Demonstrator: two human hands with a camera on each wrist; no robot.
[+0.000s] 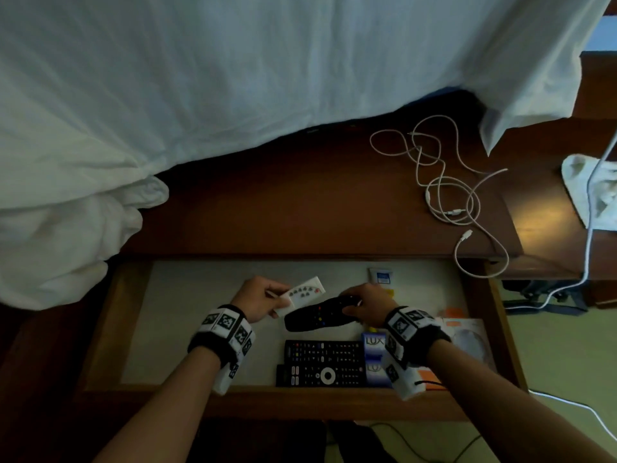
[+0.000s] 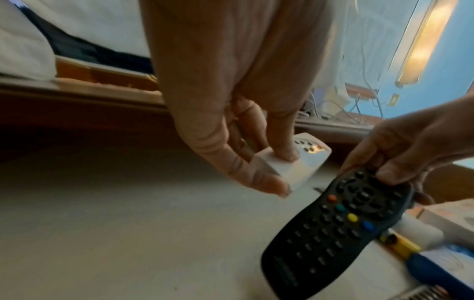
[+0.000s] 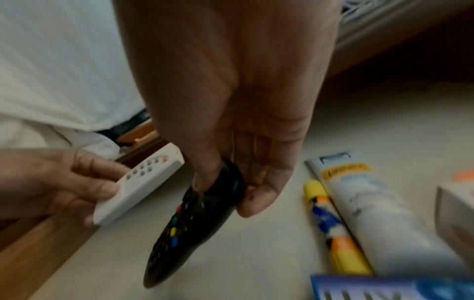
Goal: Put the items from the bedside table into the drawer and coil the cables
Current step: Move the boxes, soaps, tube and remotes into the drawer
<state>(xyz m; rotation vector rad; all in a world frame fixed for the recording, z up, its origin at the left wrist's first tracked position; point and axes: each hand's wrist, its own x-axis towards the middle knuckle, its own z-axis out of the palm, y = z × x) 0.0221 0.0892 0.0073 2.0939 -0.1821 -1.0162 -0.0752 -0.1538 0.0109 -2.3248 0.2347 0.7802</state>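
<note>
Over the open drawer (image 1: 213,295) my left hand (image 1: 258,297) pinches a small white remote (image 1: 305,294) (image 2: 302,162) (image 3: 139,186) by its near end, thumb on top. My right hand (image 1: 365,304) grips the far end of a curved black remote (image 1: 320,315) (image 2: 338,229) (image 3: 189,231) with coloured buttons, held tilted just above the drawer floor. Two flat black remotes (image 1: 322,362) lie in the drawer near its front. Tangled white cables (image 1: 444,182) lie on the bedside table top (image 1: 300,202) at the right, one end hanging over the drawer.
In the drawer's right part lie a white tube (image 3: 364,205), a yellow and blue stick (image 3: 330,227), blue LUX soap boxes (image 1: 374,359) and a white packet (image 1: 467,335). White bedding (image 1: 167,95) overhangs the table's back. A white cloth (image 1: 591,192) lies on a lower surface at the right.
</note>
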